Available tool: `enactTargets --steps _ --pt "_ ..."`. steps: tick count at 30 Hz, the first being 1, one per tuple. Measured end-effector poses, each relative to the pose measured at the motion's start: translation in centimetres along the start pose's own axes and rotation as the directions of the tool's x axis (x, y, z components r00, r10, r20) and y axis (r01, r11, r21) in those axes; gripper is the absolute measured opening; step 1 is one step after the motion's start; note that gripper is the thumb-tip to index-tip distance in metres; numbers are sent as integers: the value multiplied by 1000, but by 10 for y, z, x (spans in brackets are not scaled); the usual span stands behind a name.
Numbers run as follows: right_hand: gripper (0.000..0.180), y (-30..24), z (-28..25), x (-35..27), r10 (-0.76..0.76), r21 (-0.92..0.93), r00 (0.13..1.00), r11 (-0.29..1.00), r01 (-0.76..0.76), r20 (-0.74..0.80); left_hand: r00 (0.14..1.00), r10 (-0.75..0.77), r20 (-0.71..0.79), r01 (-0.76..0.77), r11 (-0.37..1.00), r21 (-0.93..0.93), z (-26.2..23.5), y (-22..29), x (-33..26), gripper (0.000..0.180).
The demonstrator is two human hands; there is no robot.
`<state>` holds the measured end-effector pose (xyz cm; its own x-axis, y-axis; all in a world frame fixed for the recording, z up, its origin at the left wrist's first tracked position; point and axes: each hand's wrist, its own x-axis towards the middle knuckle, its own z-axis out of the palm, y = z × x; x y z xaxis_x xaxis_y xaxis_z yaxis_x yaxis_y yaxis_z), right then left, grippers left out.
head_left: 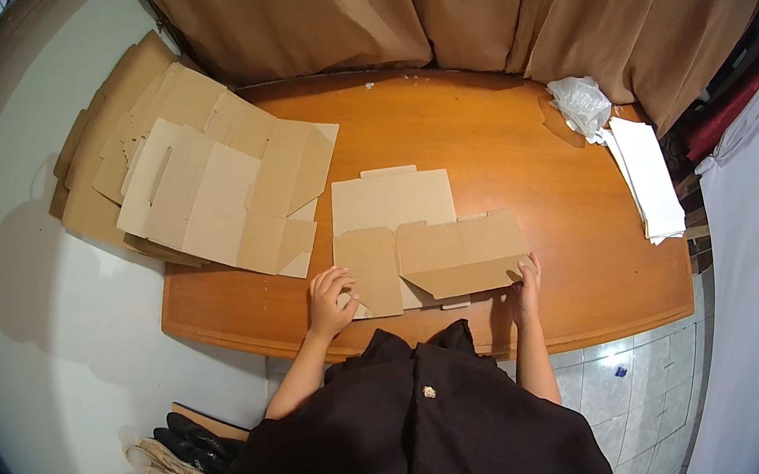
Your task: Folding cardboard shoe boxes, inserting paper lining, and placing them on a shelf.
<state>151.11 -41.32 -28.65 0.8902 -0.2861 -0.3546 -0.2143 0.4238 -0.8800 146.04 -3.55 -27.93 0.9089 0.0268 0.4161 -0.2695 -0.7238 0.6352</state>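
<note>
A flat brown cardboard box blank (404, 235) lies on the wooden table (524, 160) in front of me, with one side panel folded up. My left hand (331, 300) presses on its near left flap, fingers spread and curled at the edge. My right hand (526, 285) holds the raised right panel at its near right corner.
A stack of several more flat cardboard blanks (196, 175) overhangs the table's left end. A crumpled plastic bag (579, 102) and a pile of white sheets (648, 177) lie at the far right. Brown curtains (381, 7) hang behind. Dark shoes (195, 438) sit on the floor.
</note>
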Motion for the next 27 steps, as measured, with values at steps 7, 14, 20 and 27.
enactTargets --steps 7,14,20,27 --pt "56 11 -6 9 -78 10 995 997 79 -59 850 -27 526 -90 977 195 13 35 14 97" --pt "45 -16 12 -22 -126 -120 991 986 119 -52 846 53 531 -144 981 131 40 59 33 90" --pt "43 -12 -10 -33 -195 -154 981 970 190 -17 829 105 549 -48 992 -117 66 69 48 29" --pt "52 -33 -27 -36 -269 -132 960 957 257 -81 987 4 162 69 894 -443 35 92 80 14"
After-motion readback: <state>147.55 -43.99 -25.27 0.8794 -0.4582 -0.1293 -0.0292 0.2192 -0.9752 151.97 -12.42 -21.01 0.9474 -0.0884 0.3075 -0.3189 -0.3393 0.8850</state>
